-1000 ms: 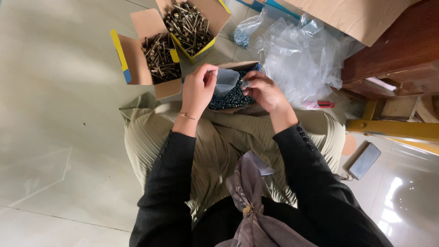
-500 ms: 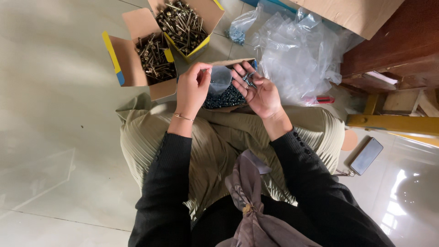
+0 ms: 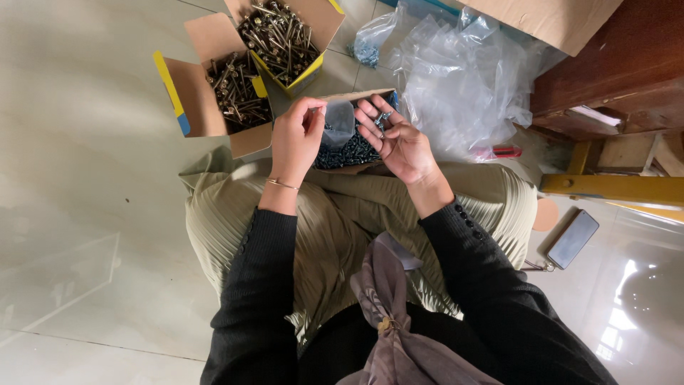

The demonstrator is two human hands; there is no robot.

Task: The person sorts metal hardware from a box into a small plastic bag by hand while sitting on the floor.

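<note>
My left hand (image 3: 296,139) pinches the rim of a small clear plastic bag (image 3: 340,121), holding it up over an open cardboard box of dark screws (image 3: 349,151) that rests at my knees. My right hand (image 3: 395,139) is just right of the bag, palm up and fingers spread, with a few small screws (image 3: 382,119) lying on the fingers. Both arms wear black sleeves, and a thin bracelet circles the left wrist.
Two open boxes of longer brass-coloured screws (image 3: 239,89) (image 3: 279,36) stand on the tiled floor ahead. A heap of clear plastic bags (image 3: 463,78) lies to the right, by wooden furniture (image 3: 620,64). A phone (image 3: 572,239) lies on the floor right of my leg.
My right hand has lifted out of the screw box and turned palm up beside the bag with a few screws on it. The left hand keeps its hold on the bag.
</note>
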